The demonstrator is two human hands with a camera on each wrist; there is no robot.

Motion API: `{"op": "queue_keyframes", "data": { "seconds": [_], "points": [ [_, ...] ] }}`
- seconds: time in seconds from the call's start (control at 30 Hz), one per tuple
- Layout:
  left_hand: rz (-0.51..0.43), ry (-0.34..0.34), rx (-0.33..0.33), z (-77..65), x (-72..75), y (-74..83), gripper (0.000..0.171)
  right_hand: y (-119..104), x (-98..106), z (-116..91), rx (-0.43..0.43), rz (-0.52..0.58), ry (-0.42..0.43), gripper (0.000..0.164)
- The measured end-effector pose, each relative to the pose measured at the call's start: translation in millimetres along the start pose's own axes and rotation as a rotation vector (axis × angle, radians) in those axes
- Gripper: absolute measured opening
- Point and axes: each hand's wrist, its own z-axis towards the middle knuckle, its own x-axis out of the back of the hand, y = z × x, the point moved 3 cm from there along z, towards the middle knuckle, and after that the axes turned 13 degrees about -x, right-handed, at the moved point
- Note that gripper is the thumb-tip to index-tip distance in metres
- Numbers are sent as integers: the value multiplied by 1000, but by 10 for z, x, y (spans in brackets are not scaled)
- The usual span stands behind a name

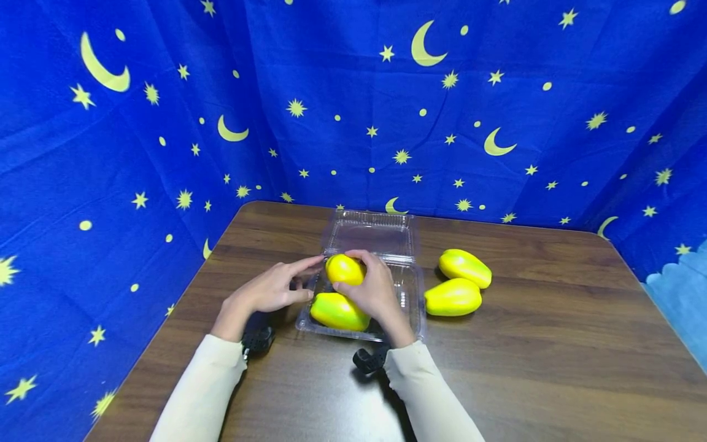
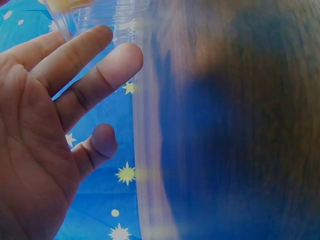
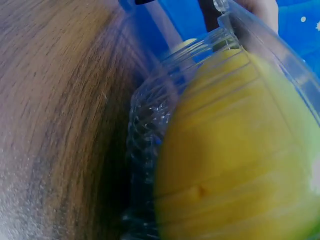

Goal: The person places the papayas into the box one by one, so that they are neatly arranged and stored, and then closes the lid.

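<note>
A clear plastic clamshell box (image 1: 405, 307) lies on the table with its lid (image 1: 371, 233) folded back. My right hand (image 1: 378, 291) grips a yellow papaya (image 1: 343, 270) at the back left of the box, thumb in front and fingers behind. A second papaya (image 1: 339, 312), yellow-green, lies in the front left of the box; through the clear wall, a papaya (image 3: 230, 150) fills much of the right wrist view. My left hand (image 1: 273, 287) is by the box's left side, fingers extended toward the rim, its palm (image 2: 35, 145) bare in the left wrist view.
Two more papayas, one behind (image 1: 465, 267) and one in front (image 1: 453, 298), lie on the wooden table (image 1: 541, 331) just right of the box. A blue curtain (image 1: 342, 80) with moons and stars hangs behind and at the left.
</note>
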Motion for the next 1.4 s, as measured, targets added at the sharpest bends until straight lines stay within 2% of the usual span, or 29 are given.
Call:
{"op": "queue_keyframes", "data": {
  "seconds": [0.23, 0.4, 0.93, 1.2, 1.4],
  "points": [
    [23, -7, 15, -4, 8, -1, 74, 2, -46, 4, -20, 43, -49, 49],
    [24, -14, 17, -2, 10, -7, 74, 9, -62, 6, -20, 48, -47, 45],
    [22, -9, 49, -19, 18, 19, 73, 44, -84, -4, -30, 25, -50, 45],
    [40, -12, 38, -5, 8, 17, 72, 2, -26, -37, -10, 45, -17, 45],
    [38, -22, 62, -18, 17, 0, 73, -25, 39, -95, -14, 37, -6, 45]
  ]
}}
